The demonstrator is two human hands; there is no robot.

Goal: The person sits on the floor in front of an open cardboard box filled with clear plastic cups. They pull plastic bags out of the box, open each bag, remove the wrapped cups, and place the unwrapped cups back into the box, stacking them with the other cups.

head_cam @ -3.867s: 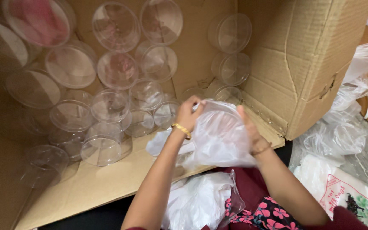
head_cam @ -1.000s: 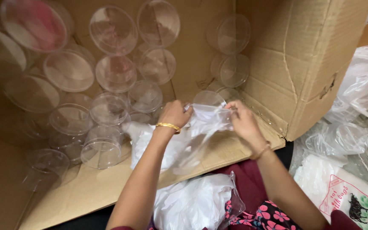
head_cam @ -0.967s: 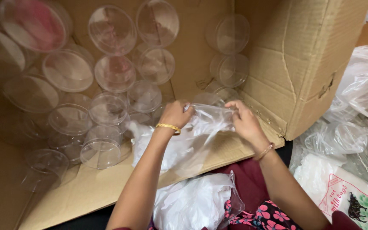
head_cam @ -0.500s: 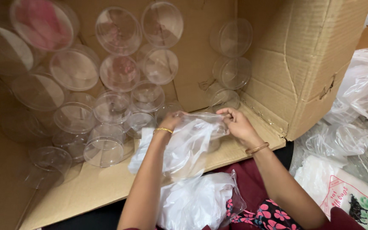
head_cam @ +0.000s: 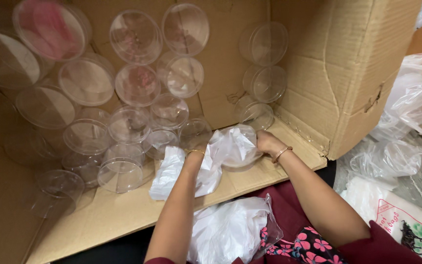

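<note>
Both my hands reach into a large cardboard box (head_cam: 348, 73) lying on its side. My left hand (head_cam: 197, 152) and my right hand (head_cam: 267, 142) grip a crumpled clear plastic bag (head_cam: 230, 149) with a round clear container inside it, resting on the box's lower flap. The left hand's fingers are hidden under the plastic. Stacks of clear round plastic containers (head_cam: 135, 83) fill the box's back and left side, just beyond my left hand.
Another bunched plastic bag (head_cam: 230, 234) lies on my lap at the box's front edge. More loose clear bags (head_cam: 411, 107) and a printed white sack (head_cam: 406, 220) lie to the right outside the box.
My hands have pushed the bagged container deeper and lower into the box, from held up in front of the stacks to down on the cardboard flap near the right wall.
</note>
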